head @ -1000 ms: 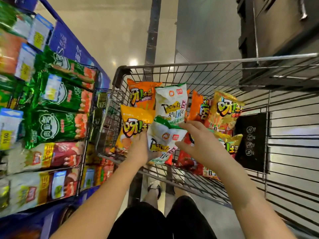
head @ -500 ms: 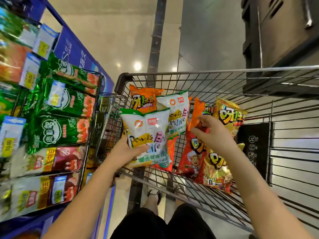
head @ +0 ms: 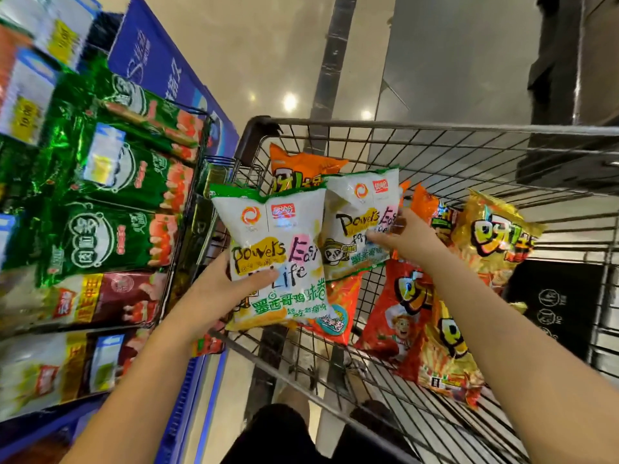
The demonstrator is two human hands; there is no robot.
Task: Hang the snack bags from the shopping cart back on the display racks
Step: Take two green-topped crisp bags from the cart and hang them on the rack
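Observation:
My left hand [head: 219,293] grips a white snack bag with a green top edge [head: 274,242], held upright over the near left corner of the wire shopping cart [head: 418,127]. My right hand [head: 407,237] reaches into the cart and pinches the right side of a second white snack bag [head: 360,212] that leans behind the first. Orange [head: 299,165], red [head: 398,313] and gold [head: 492,236] snack bags lie in the cart. The display rack [head: 187,209] with hanging green and red bags stands at the left.
A blue rack base [head: 181,406] runs along the floor beside the cart's left side. A black panel [head: 552,306] sits inside the cart at the right. Dark shelving [head: 576,78] stands beyond the cart. My legs [head: 281,437] show below the cart handle.
My left hand has lifted the white bag higher and nearer to me. My right hand moved from the red and gold bags over to the second white bag and took hold of it.

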